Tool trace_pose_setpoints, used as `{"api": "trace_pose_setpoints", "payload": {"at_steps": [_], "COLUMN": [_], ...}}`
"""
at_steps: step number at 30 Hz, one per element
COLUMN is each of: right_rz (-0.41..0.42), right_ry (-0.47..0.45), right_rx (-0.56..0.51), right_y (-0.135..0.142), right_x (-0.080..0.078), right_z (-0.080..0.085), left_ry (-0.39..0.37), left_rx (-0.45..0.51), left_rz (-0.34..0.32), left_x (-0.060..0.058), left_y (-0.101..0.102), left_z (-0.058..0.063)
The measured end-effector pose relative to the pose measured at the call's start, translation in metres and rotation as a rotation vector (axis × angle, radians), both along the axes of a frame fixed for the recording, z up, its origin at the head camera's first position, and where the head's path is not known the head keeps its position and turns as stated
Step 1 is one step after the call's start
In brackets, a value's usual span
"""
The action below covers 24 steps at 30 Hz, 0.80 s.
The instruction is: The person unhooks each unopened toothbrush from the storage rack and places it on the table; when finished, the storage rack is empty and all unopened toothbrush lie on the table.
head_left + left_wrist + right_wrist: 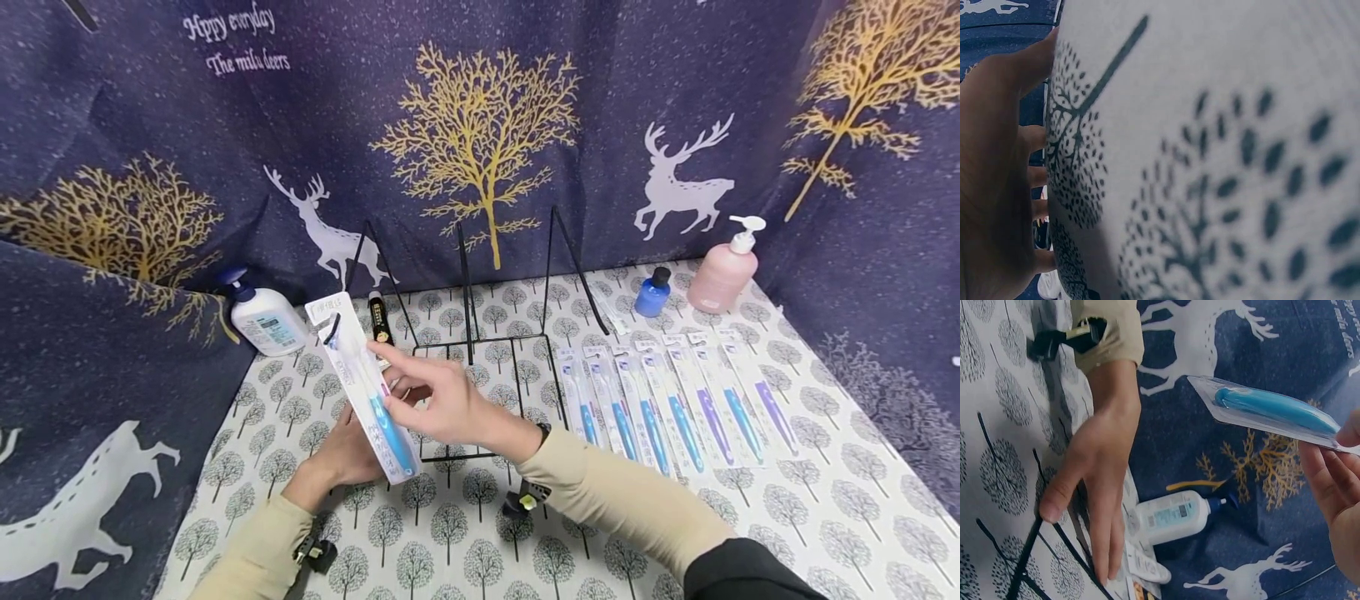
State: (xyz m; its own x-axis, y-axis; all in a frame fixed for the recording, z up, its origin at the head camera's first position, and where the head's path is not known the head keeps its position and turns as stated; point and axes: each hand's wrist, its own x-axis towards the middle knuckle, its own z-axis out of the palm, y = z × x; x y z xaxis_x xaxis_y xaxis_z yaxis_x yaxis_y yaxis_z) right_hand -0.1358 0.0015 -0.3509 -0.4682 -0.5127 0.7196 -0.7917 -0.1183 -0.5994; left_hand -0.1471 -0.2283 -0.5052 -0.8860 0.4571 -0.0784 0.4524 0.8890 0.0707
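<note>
My right hand pinches a packaged toothbrush with a blue handle along its edge, raised above the table and tilted. In the right wrist view, the blue end of the pack points away from the fingers. My left hand is low at the left side of the black wire rack, fingers straight, thumb tip at a wire corner; whether it grips the wire I cannot tell. From the head, the pack partly hides this hand. The left wrist view shows its fingers beside the tree-patterned tablecloth.
Several packaged toothbrushes, blue and purple, lie in a row right of the rack. A blue bottle and pink pump bottle stand behind them. A white pump bottle and black tube are at the left.
</note>
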Motion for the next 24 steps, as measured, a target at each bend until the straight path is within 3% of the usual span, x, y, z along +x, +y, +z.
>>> {"api": "trace_pose_setpoints", "payload": {"at_steps": [4,9,12,17,21,24], "right_rz": [0.041,0.077,0.099,0.115,0.171,0.220], "right_ry": [0.038,0.062,0.060,0.107,0.110,0.120], "right_rx": [-0.017,-0.013,-0.005,-0.035,-0.094,-0.156], "right_y": [0.002,0.005,0.007,0.015,0.030,0.043], "right_x": [0.008,0.015,0.018,0.022,0.027,0.029], "right_z": [0.002,-0.002,-0.005,-0.004,0.006,0.016], "left_ry": [0.017,0.039,0.029,0.002,0.032,0.067], "left_rx": [0.044,0.231,0.311,0.321,0.264,0.130], "left_rz": [-0.020,-0.069,-0.052,0.024,-0.014,-0.048], "left_x": [0.001,-0.001,0.001,0.004,0.003,0.003], "left_y": [0.000,0.000,0.002,0.003,0.005,0.005], "left_z": [0.002,0.004,0.005,0.007,0.008,0.007]}}
